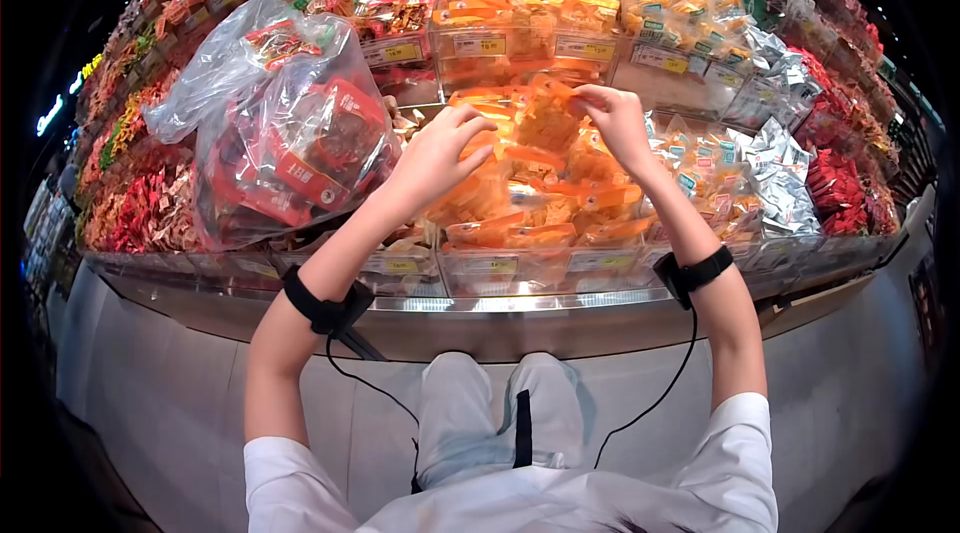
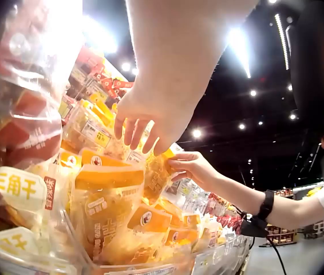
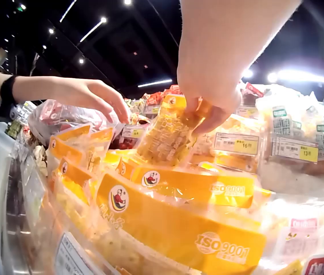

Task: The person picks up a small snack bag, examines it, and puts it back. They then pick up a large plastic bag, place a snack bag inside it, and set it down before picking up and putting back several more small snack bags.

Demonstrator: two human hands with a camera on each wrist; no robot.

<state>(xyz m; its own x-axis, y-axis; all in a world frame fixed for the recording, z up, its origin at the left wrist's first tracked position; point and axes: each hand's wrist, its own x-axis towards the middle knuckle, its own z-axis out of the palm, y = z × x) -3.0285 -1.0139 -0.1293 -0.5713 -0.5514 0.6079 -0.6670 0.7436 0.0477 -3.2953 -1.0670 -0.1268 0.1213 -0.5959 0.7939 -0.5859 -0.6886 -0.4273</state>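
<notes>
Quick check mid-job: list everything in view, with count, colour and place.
orange snack packs: many, orange-yellow, centre bin under both hands
held pack: one, orange-yellow, pinched above that bin
clear bag: one, holding red packs, left on the display
silver packs: many, right bins
price labels: several, yellow-white, bin fronts
wrist straps: two, black, cabled
left hand: open, over the bin
right hand: grip on held pack
</notes>
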